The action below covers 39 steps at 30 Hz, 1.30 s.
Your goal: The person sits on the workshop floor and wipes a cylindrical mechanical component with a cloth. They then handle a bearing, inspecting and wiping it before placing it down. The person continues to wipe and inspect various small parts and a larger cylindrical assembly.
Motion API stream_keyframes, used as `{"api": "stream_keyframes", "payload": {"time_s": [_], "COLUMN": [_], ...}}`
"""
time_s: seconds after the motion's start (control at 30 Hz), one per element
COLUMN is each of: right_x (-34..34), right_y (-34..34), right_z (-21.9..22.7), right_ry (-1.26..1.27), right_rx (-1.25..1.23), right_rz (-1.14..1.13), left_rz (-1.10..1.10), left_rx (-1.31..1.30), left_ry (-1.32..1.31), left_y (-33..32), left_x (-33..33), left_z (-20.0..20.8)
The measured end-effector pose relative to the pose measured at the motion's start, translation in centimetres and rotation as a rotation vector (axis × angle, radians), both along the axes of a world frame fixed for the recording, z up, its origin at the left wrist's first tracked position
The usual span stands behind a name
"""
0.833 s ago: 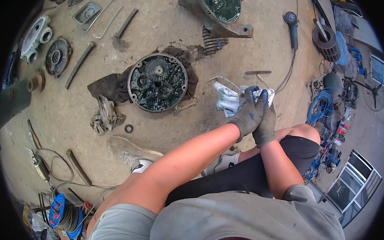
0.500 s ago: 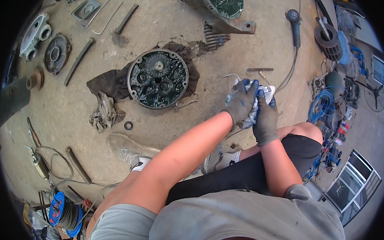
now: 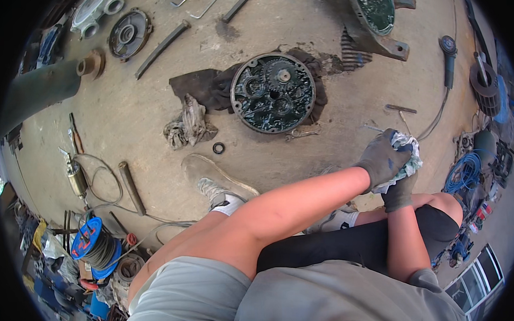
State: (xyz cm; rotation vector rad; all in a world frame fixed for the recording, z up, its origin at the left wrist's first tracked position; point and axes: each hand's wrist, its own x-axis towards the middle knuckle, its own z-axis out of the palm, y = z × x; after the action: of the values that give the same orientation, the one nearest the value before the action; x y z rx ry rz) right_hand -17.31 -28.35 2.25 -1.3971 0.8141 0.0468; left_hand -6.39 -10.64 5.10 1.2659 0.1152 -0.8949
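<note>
My left hand (image 3: 385, 159), in a dark grey work glove with blue smears, is closed round a crumpled white and pale blue-green rag (image 3: 411, 160). Just below it, my gloved right hand (image 3: 400, 194) presses into the rag from underneath; the cloth and the other hand hide most of its fingers. Both hands are over my bent leg, off the ground. Left of them, on a dark cloth (image 3: 205, 85), lies a round metal gear housing (image 3: 272, 92) with oily gears. A wrench (image 3: 303, 134) lies against its near edge.
A crumpled grey rag (image 3: 187, 123) and a black ring (image 3: 218, 148) lie near my left shoe (image 3: 212, 179). An angle grinder (image 3: 449, 60) is at the right, its cord trailing toward my hands. A cable reel (image 3: 94, 248) stands at lower left; a large casing (image 3: 371, 12) is at the back.
My view has swung left, so the floor items appear farther right. My left hand has turned over the rag, and my right hand has slipped lower, more hidden beneath it.
</note>
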Motion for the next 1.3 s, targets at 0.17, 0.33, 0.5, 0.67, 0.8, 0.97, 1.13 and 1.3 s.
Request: {"api": "stream_keyframes", "payload": {"time_s": [0.17,0.33,0.5,0.67,0.8,0.97,1.13,1.3], "right_x": [0.5,0.9,2.1,3.9,3.6,2.8,2.7,3.2], "right_y": [3.5,5.9,6.9,7.5,7.3,7.2,7.4,7.3], "right_z": [3.2,3.7,3.4,3.5,4.0,3.9,3.7,3.9], "right_ry": [0.124,0.089,-0.082,-0.019,0.024,0.162,0.183,0.172], "right_rx": [-0.308,-0.832,-0.886,0.524,0.576,0.418,0.258,0.024], "right_rz": [0.294,0.667,0.71,-0.159,-0.184,-0.247,-0.215,-0.101], "left_rz": [-0.004,-0.088,-0.058,-0.04,0.017,0.071,-0.024,0.155], "left_rx": [0.144,0.257,0.322,0.174,0.146,0.181,0.296,0.128], "left_ry": [-0.114,-0.117,-0.052,0.034,0.004,0.054,-0.02,-0.074], "left_y": [-0.2,-1.3,-1.6,-0.2,-0.3,-1.8,-1.8,-0.8], "left_x": [-0.2,-0.3,0.1,-0.1,-0.8,-2.2,-3.1,-3.5], "left_z": [-0.6,-2.7,-4.4,-5.1,-4.7,-5.8,-7.5,-7.0]}}
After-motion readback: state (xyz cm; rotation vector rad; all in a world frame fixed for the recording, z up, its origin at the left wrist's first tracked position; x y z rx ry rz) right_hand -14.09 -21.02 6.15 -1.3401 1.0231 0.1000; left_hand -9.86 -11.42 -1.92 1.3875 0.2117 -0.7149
